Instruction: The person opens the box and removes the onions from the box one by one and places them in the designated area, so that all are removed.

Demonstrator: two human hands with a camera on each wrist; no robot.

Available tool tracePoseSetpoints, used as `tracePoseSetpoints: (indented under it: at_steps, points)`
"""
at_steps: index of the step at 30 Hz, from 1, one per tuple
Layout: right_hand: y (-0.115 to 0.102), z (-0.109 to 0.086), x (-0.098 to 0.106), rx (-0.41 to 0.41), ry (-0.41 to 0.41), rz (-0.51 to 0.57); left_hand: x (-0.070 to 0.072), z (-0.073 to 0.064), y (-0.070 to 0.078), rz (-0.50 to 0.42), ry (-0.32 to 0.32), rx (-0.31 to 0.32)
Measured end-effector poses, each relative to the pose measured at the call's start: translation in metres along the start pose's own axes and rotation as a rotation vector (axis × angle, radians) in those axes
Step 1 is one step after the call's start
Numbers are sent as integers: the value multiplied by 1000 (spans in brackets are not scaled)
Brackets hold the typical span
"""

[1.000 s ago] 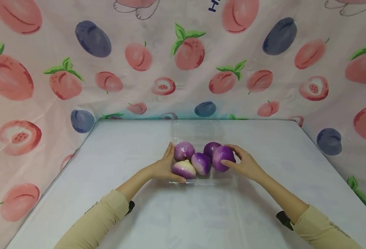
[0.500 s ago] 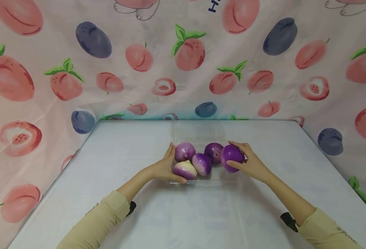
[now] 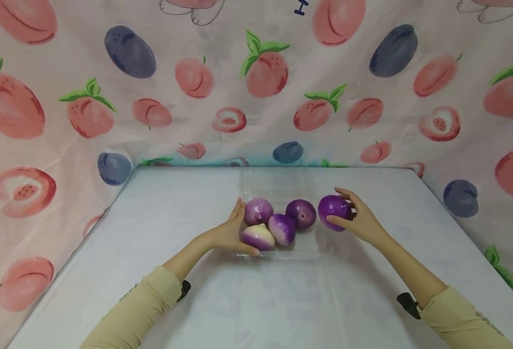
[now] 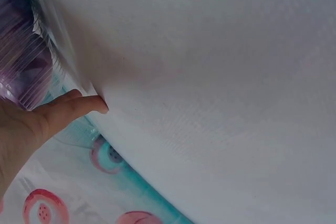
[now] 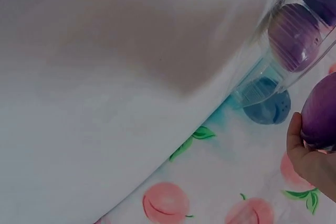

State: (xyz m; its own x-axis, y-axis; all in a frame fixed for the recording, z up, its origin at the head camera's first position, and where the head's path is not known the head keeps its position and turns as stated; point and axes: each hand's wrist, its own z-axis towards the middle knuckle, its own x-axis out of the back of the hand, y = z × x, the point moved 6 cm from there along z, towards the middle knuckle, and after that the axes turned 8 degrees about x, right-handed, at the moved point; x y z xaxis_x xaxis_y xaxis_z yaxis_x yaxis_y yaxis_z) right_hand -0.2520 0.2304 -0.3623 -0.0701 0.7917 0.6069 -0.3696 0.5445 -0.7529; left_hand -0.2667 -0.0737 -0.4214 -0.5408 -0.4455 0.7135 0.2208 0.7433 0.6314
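My right hand (image 3: 366, 225) holds a purple onion (image 3: 334, 211) between thumb and fingers, just right of a clear plastic box (image 3: 310, 245). The same held onion (image 5: 321, 111) shows at the edge of the right wrist view. Inside the box lie several more onions: a light purple one (image 3: 258, 212) at back left, a white-and-purple one (image 3: 258, 237) at front left, a purple-white one (image 3: 282, 230) in the middle and a dark purple one (image 3: 301, 214) at right. My left hand (image 3: 226, 237) rests against the box's left side with straight fingers, its thumb along the front rim.
The box's transparent lid (image 3: 275, 179) lies folded back behind it. A white table surface (image 3: 182, 194) surrounds the box. Beyond the table's far edge hangs a fruit-printed cloth (image 3: 256, 121).
The right hand has carried its onion rightward and slightly up, from over the box's right side to beyond it. The dark purple onion is now fully uncovered. My left hand has stayed in place.
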Motion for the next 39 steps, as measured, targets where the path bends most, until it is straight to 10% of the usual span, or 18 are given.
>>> tracePoseSetpoints:
  at_steps: [30, 39]
  points:
    - [50, 37, 14, -69, 62, -177, -1, -1, 0, -8, 10, -6]
    - [61, 50, 9, -63, 29, -215, 0, -2, -1, 72, 105, 0]
